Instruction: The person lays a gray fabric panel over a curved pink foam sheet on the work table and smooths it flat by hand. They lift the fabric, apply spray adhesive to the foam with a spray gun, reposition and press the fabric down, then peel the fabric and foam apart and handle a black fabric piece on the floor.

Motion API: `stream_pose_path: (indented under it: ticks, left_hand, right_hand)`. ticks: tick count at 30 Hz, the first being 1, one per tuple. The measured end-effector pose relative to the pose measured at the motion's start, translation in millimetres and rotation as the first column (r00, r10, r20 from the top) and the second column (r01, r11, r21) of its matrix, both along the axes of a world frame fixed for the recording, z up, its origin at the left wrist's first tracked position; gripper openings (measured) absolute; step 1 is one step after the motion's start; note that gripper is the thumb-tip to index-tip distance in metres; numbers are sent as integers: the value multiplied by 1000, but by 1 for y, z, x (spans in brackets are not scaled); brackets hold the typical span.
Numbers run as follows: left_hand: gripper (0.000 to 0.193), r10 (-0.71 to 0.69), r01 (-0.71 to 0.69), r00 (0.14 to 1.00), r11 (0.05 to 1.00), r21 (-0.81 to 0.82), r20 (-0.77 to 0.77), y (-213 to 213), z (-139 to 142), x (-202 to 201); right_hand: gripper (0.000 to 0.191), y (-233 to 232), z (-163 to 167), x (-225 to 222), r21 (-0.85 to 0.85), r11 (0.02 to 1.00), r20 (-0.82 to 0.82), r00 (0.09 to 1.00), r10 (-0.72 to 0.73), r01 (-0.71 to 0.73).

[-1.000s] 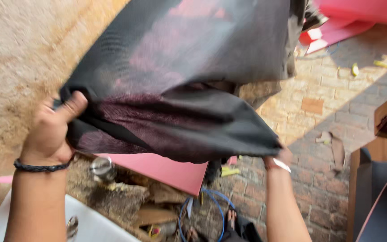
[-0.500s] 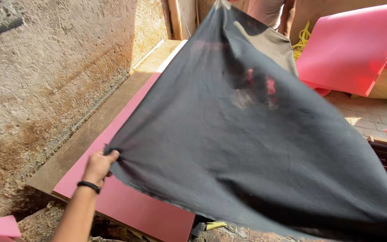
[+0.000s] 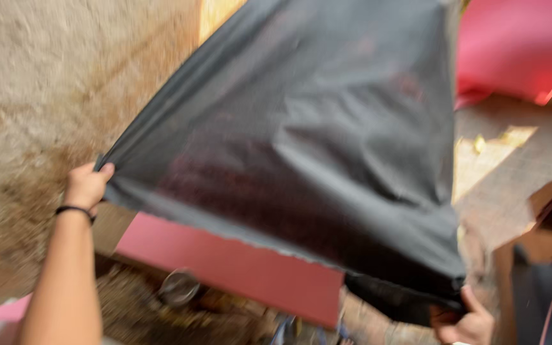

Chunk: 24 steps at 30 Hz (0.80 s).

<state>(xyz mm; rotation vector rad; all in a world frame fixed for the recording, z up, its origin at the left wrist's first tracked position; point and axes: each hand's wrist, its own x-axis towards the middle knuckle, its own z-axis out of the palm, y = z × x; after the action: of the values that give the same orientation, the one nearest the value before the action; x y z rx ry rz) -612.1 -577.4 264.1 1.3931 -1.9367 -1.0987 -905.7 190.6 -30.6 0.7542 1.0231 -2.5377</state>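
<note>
Frame is motion-blurred. Left hand (image 3: 85, 185) is raised, fingers (image 3: 105, 170) pinched closed on the left corner of a large dark grey cloth (image 3: 314, 147); a black wristband (image 3: 75, 209) sits on that wrist. Right hand (image 3: 464, 319) is low at the bottom edge, fingers curled around the cloth's lower right corner, probably a firm grip, though blur and the frame edge hide most of it. The cloth is stretched in the air between the two sets of fingers, its bottom hem running from the left fingers down to the right ones, and the sheet billows up and away from both, filling the middle of the view. Reddish tint shows through the fabric. Below the hem, between the two hands, lies a flat pink board (image 3: 237, 268), apart from the cloth. Just under the board, nearer the left forearm, sits a small round metal tin (image 3: 179, 287) among rubble. Beyond the left fingers stands a rough plaster wall (image 3: 46, 89). Above and beyond the right fingers, more pink sheets (image 3: 519, 45) lie on a sunlit brick floor (image 3: 512, 166).
</note>
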Motion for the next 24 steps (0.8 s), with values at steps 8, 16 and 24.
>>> stream_pose_path:
  ticks: [8, 16, 24]
  left_hand:
    - [23, 15, -12, 1000, 994, -106, 27, -97, -165, 24]
    - [27, 82, -50, 963, 990, -129, 255, -124, -255, 87]
    - [31, 237, -151, 888, 960, -236, 395, -124, -323, 117]
  right_hand:
    - [16, -26, -41, 105, 312, 909, 96, 960, 261, -278]
    - [35, -13, -101, 133, 383, 771, 553, 795, 250, -509]
    - [64, -34, -136, 125, 366, 607, 642, 664, 384, -705]
